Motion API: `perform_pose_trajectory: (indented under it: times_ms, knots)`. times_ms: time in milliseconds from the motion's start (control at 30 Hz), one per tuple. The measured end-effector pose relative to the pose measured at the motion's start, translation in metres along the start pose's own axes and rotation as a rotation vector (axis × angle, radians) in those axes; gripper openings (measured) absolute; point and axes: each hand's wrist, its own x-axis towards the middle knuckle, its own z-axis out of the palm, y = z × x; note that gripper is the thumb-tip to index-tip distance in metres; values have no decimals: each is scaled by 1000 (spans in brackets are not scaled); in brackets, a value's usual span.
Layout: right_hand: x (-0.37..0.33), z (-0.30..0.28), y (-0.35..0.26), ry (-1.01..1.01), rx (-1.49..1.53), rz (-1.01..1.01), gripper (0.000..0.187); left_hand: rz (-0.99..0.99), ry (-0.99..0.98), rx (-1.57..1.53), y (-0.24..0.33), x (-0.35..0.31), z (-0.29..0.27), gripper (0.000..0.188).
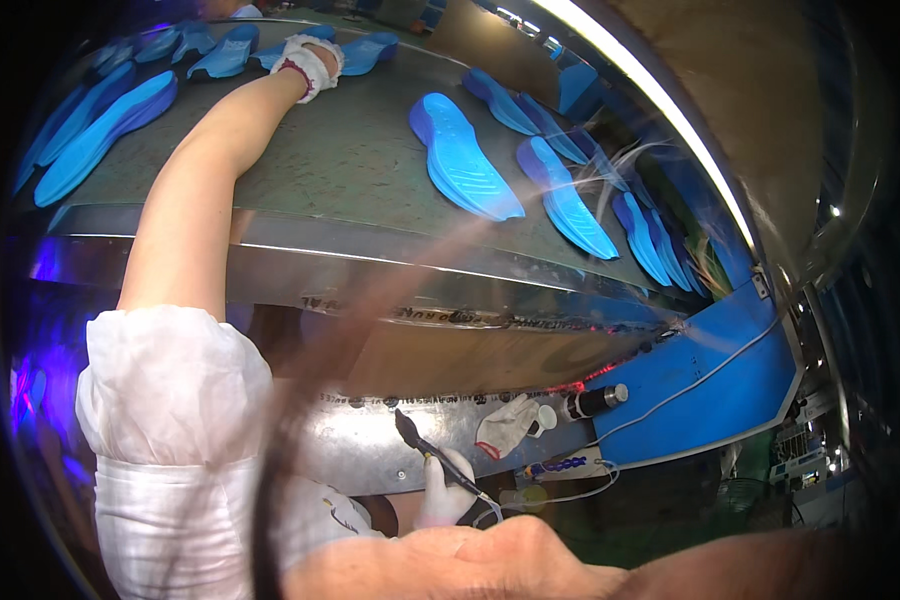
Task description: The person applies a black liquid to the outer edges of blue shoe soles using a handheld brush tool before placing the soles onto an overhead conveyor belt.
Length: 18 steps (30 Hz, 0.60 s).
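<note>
Stretched far across the grey belt, my left hand, in a white glove, is over the far row of blue shoe soles. It touches or covers one sole, and another sole lies just right of it. My left fingers are mostly hidden, so their grip cannot be made out. Low in the view and close to my body, my right hand, also gloved in white, is closed round the handle of a black brush. The brush's bristles point up and left, and a thin tube runs from its lower end.
More blue soles lie on the belt at left and right, including a large one. A metal shelf below bears a loose white glove, a white cup and a black-and-silver flask. A blue panel stands right.
</note>
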Motion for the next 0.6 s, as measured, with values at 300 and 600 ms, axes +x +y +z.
perform_pose_trajectory:
  times_ms: [300,600]
  knots:
    - [-10,-23,15,115,96,-78,19,241,352,-336,-37,-101,-7,39]
    - [-10,-78,39,303,287,65,26,234,776,-1064,14,-307,-87,27]
